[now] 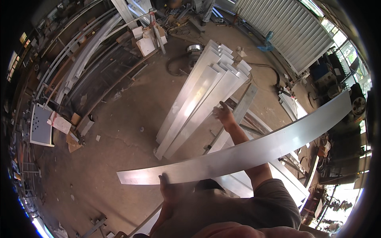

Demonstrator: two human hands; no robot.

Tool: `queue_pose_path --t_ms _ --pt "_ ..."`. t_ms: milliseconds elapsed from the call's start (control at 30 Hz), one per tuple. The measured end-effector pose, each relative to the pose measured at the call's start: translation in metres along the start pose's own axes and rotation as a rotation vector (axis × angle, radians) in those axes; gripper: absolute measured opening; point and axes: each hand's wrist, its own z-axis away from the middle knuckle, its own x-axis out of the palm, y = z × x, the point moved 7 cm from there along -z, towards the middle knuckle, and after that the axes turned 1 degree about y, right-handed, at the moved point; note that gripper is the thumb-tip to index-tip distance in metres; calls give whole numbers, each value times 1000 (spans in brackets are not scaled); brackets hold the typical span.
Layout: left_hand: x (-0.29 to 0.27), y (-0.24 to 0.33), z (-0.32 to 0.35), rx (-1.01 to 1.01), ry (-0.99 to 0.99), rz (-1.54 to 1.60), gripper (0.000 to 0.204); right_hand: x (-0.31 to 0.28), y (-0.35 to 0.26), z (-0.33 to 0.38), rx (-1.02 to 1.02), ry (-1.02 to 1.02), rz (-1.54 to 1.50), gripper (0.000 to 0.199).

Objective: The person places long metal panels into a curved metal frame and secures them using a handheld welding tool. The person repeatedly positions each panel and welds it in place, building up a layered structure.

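Note:
A long flat shiny metal strip (pixel 254 148) runs across the view from lower left to upper right, held in the air. My left hand (pixel 170 189) grips its near edge close to the left end. Beyond the strip, my right hand (pixel 223 114) reaches out with fingers spread, holding nothing, beside a stack of long aluminium box sections (pixel 198 101) that lies on the concrete floor. My right forearm passes under the strip.
More metal profiles lie at the right (pixel 278 174) and in racks along the left wall (pixel 79 59). A perforated white panel (pixel 41 126) leans at the left. Cables and a round tool (pixel 194 49) lie near the stack. A corrugated shutter (pixel 289 31) stands behind.

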Motion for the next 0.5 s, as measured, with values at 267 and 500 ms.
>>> queue_pose_path --t_ms 267,500 --pt "14 33 30 304 -329 -1053 53 14 -8 197 61 -881 -1041 35" --pt "-5 103 58 529 -119 -1260 59 -10 24 321 -154 -848 -868 70"
